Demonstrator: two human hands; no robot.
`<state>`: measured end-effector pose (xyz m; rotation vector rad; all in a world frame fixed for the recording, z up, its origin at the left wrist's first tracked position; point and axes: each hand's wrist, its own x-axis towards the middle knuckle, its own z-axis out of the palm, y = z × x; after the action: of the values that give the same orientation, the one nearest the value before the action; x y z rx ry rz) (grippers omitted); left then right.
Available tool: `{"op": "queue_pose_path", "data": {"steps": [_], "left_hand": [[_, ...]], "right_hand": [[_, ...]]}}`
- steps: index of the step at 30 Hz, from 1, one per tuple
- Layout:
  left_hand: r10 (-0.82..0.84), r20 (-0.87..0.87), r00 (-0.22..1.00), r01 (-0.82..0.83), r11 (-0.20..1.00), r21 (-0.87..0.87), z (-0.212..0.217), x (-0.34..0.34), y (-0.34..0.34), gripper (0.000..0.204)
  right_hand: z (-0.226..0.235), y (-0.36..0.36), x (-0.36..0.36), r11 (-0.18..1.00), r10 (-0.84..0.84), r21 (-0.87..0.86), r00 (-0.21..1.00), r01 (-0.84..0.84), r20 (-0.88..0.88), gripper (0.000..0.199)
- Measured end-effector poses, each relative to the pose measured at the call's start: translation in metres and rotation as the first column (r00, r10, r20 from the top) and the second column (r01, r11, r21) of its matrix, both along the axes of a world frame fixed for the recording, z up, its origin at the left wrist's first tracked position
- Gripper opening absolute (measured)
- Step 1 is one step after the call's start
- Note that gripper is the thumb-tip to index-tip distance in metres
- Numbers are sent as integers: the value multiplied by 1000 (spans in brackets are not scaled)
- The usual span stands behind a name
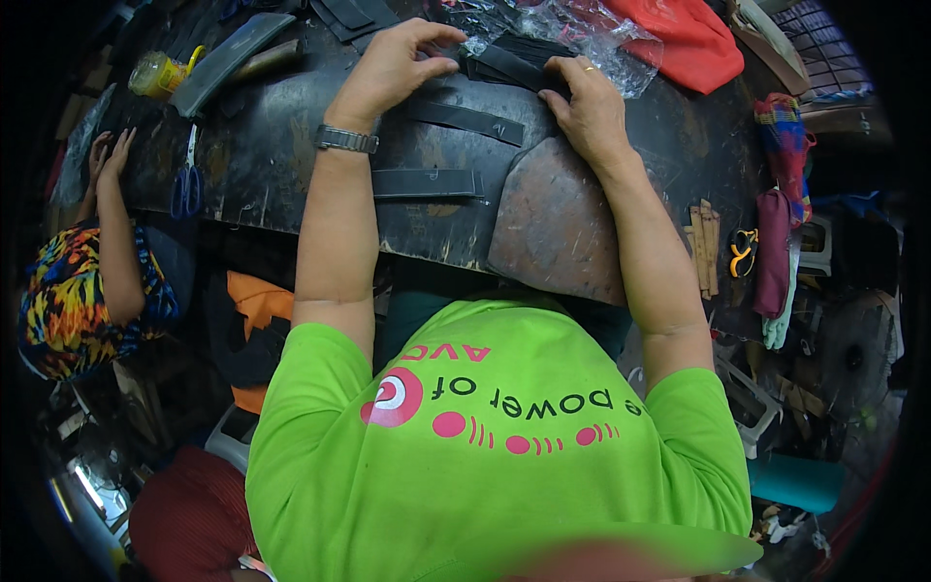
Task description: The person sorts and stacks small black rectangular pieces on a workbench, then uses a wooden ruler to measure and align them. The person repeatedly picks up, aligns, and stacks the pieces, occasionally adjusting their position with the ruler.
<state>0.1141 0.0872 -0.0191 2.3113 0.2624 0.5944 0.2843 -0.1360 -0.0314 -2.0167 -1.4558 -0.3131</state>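
Observation:
My left hand (398, 63) and my right hand (587, 102) reach over a dark worktable (272, 145). Both grip a stack of black strips (514, 60) by a crinkled clear plastic bag (572, 29). The left fingers pinch the stack's near-left end; the right hand presses on its right end. A metal watch (346, 140) is on my left wrist and a ring on my right hand. Two loose black strips lie nearer me: one (465, 119) between my hands, another (427, 182) lower down. A rounded brown slab (558, 218) lies under my right forearm.
Blue-handled scissors (187, 184) lie at the table's left. A yellow container (160, 73) and a long dark strip (228, 58) sit at the far left. Red cloth (693, 39) lies far right; wooden sticks (705, 247) and an orange-handled tool (742, 252) at right. Another person (92, 262) leans on the table's left edge.

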Motion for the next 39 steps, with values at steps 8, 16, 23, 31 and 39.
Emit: {"op": "queue_pose_path", "data": {"steps": [8,16,23,31,39], "left_hand": [[-49,0,999,49,991,126,-12,16,-22,56],[-22,-53,998,28,994,110,-9,12,-19,64],[-166,122,978,119,939,322,11,11,-28,43],[-369,61,927,354,919,173,17,10,-16,33],[-412,-248,877,358,904,-236,28,-11,-6,23]], "right_hand": [[-2,0,2,998,-10,-54,999,7,-47,25],[8,-6,-2,999,43,-17,987,-46,-154,20],[17,-5,-18,968,250,49,946,-246,-208,16],[28,-7,-37,924,377,215,848,-316,-373,21],[26,-9,-47,931,362,175,747,-321,-558,23]]}}
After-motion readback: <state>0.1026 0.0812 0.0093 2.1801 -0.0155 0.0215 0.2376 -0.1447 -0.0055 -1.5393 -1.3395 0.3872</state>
